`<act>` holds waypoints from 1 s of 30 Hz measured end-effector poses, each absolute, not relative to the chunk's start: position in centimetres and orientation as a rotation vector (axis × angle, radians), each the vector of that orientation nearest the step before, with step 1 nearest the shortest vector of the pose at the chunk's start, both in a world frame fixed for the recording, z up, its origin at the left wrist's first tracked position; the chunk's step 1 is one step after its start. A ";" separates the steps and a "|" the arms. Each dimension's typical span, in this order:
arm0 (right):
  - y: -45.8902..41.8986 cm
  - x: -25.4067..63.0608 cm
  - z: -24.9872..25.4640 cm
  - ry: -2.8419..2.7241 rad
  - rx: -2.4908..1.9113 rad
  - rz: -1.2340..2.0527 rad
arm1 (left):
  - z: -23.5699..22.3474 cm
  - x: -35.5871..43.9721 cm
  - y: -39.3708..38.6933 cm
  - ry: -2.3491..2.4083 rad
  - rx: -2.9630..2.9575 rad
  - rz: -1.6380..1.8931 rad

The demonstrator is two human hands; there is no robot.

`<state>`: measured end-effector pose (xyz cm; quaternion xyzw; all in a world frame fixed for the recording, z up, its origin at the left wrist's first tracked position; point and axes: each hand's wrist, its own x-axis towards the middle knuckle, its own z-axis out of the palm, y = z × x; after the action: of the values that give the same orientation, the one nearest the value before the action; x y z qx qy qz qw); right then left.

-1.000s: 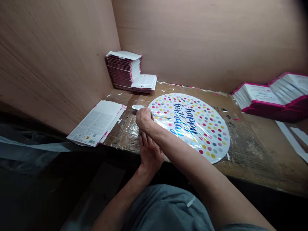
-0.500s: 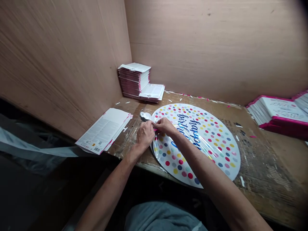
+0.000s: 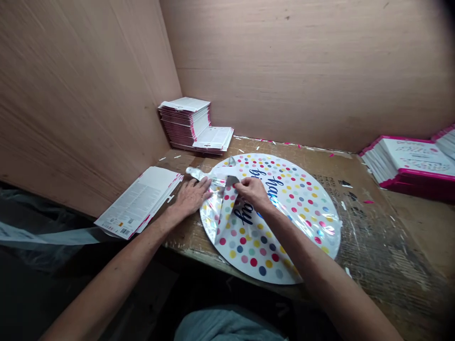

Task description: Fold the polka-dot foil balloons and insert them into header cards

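Flat foil balloons, white with coloured dots and "happy birthday" lettering, lie in a thin stack on the bench; the top foil balloon (image 3: 305, 194) is lifted and creased at its left side. My right hand (image 3: 254, 191) pinches its grey tail end and holds it folded back to the right. Across the left edge of the foil, my left hand (image 3: 192, 195) rests flat with its fingers spread. A silvery balloon tail (image 3: 194, 172) sticks out just beyond the left fingertips.
Printed white card sleeves (image 3: 140, 199) lie at the left bench edge. A tall stack of folded cards (image 3: 181, 124) stands in the back corner. Pink-edged packs (image 3: 414, 158) are at the right. Wooden panels (image 3: 284, 71) enclose the back and left. Paper scraps litter the cardboard surface.
Both hands were together at the balloon's tail. My left hand has moved left and flattened onto the foil, while my right hand has drawn the tail back rightward. The view has shifted slightly.
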<state>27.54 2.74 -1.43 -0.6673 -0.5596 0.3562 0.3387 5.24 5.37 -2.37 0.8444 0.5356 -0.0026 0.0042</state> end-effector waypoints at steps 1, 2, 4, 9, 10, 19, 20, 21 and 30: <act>2.2 29.2 -1.3 -1.411 -1.750 0.943 | -2.0 4.9 6.0 1.690 2.630 -0.011; 1.5 30.9 -1.3 -1.368 -1.769 0.952 | -1.5 4.9 6.3 1.719 2.610 0.001; -0.1 34.6 -1.5 -1.298 -1.830 0.969 | -0.5 6.0 5.9 1.776 2.586 0.054; -4.8 41.3 -1.2 -1.242 -2.051 1.012 | -0.5 14.2 -1.2 1.308 2.788 0.342; -5.7 41.8 -0.9 -1.285 -2.116 0.955 | -1.1 16.0 -2.9 1.196 2.817 0.332; -7.1 40.2 -1.5 -2.160 -1.793 -0.145 | -3.6 18.4 -7.7 1.376 2.709 0.472; -6.8 40.6 -2.3 -2.204 -1.808 -0.120 | -3.6 17.4 -8.2 1.530 2.641 0.528; -6.6 41.1 -3.0 -2.229 -1.826 -0.088 | -3.6 16.5 -8.7 1.657 2.570 0.568; -11.5 40.7 -1.0 -2.040 -1.450 0.181 | 2.4 16.7 -9.7 1.244 1.507 0.524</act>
<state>40.67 -11.50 -0.99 -0.5493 -0.7726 0.0684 0.3108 16.71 -9.69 2.44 0.6315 0.5212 0.2195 0.5304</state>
